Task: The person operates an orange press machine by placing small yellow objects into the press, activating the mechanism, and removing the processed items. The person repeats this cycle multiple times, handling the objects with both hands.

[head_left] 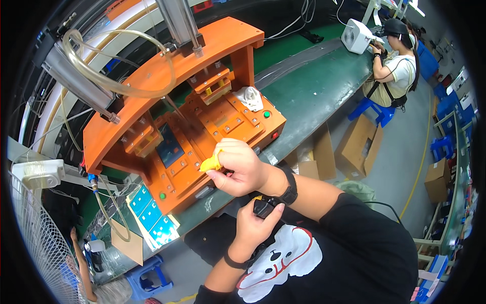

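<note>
Two hands are being kept busy in front of the orange press jig, both raised over the person's lap rather than resting on anything. A small yellow piece is being pinched in the closed fingers of the right hand, which is being held just off the front edge of the jig; whether the piece is cloth or soft plastic can't be told. A black band is being worn on that wrist. A small black object is being gripped by the left hand, fingers curled around it and thumb pressed on top, right under the right wrist and nearly touching it. What the black thing is can't be made out.

The jig is being carried by a long green bench. A dark blue panel is being held in the jig's left nest, and a crumpled white cloth is lying on its top right corner, next to a green button. Clear hoses are being looped around the metal cylinders above it. A stack of blue panels is being kept on the bench at the lower left, well apart from both hands. A white fan is sitting further left.

Another person is being seated at the far end of the bench, with cardboard boxes on the floor nearby.
</note>
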A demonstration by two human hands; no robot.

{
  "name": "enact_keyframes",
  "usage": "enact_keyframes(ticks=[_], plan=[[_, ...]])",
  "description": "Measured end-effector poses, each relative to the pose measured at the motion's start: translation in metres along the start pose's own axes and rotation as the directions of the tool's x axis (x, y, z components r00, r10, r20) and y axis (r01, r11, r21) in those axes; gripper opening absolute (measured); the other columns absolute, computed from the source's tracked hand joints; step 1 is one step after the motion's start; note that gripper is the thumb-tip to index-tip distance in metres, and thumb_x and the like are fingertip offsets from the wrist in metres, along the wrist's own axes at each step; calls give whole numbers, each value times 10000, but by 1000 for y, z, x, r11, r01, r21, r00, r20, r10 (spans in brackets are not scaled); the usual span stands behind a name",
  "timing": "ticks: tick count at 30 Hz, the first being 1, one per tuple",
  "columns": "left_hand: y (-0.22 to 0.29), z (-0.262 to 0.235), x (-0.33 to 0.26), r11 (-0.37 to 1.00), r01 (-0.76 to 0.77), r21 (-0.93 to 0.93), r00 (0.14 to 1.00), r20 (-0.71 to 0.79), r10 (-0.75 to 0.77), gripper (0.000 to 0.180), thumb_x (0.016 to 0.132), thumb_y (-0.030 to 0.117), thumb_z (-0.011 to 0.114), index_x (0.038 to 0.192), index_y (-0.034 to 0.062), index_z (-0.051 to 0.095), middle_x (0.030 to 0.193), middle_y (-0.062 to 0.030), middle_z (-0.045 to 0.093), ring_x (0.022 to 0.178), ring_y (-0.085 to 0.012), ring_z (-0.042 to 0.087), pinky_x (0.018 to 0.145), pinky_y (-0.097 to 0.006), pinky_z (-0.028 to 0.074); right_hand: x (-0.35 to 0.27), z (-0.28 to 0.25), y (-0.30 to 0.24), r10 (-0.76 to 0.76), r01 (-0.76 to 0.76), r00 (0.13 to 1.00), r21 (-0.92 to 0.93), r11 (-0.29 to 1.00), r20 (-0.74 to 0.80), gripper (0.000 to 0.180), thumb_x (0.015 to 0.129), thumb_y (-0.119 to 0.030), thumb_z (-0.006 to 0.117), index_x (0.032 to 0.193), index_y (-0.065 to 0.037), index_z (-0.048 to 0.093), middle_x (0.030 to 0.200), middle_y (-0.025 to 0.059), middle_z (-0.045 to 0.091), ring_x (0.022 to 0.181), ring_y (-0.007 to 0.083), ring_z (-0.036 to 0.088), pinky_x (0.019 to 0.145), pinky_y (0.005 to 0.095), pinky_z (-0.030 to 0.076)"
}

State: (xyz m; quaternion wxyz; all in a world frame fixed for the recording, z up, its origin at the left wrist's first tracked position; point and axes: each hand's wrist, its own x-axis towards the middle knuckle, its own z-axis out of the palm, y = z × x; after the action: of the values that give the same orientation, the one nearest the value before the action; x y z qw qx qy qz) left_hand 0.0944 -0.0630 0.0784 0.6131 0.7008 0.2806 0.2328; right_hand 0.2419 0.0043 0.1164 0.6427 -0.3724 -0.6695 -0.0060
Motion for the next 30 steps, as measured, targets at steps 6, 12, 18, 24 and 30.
enact_keyframes(ticks=[6, 12, 18, 24, 30], plan=[[-10, -2, 0, 973, -39, -227, 996, -92, 19, 192, 946, 155, 779, 1005, -15, 715, 863, -55, 758, 789, -122, 689, 743, -290, 539, -2, -2, -12, 103, -107, 992, 61, 992, 67, 151, 890, -98, 748, 802, -48, 635, 687, 68, 561, 591, 207, 546, 591, 339, 428], [-20, -4, 3, 962, 11, -275, 997, -70, -31, 192, 964, 175, 760, 949, -11, 715, 830, -39, 743, 768, -113, 663, 730, -287, 529, -22, 1, -5, 752, -710, 533, 688, 149, 387, 170, 1069, -197, 602, 1094, -65, 706, 957, -23, 692, 760, 65, 610, 701, 239, 520], [-23, -7, 10, 962, 90, -257, 992, -60, -109, 227, 984, 205, 747, 928, -14, 726, 808, -26, 726, 761, -95, 641, 702, -290, 512, -37, 4, 10, 814, -672, 485, 732, 112, 321, 179, 1070, -223, 617, 1096, -69, 705, 895, -30, 669, 744, 43, 590, 668, 211, 486], [-30, -2, 15, 972, 131, -197, 991, -15, -136, 259, 990, 235, 747, 929, -16, 734, 827, -37, 744, 773, -102, 656, 722, -301, 525, -42, 3, 19, 758, -698, 638, 518, 495, 136, 167, 1066, -179, 627, 1088, -37, 710, 870, -31, 658, 756, 35, 588, 680, 212, 491], [-14, 8, 10, 987, 146, -74, 989, 39, -143, 285, 984, 270, 757, 994, -14, 729, 881, -99, 780, 817, -172, 728, 764, -333, 554, -28, -2, 11, 515, -482, 855, 271, 833, -63, 119, 1009, -90, 664, 1013, 14, 722, 762, -4, 630, 684, 59, 582, 599, 250, 472]])
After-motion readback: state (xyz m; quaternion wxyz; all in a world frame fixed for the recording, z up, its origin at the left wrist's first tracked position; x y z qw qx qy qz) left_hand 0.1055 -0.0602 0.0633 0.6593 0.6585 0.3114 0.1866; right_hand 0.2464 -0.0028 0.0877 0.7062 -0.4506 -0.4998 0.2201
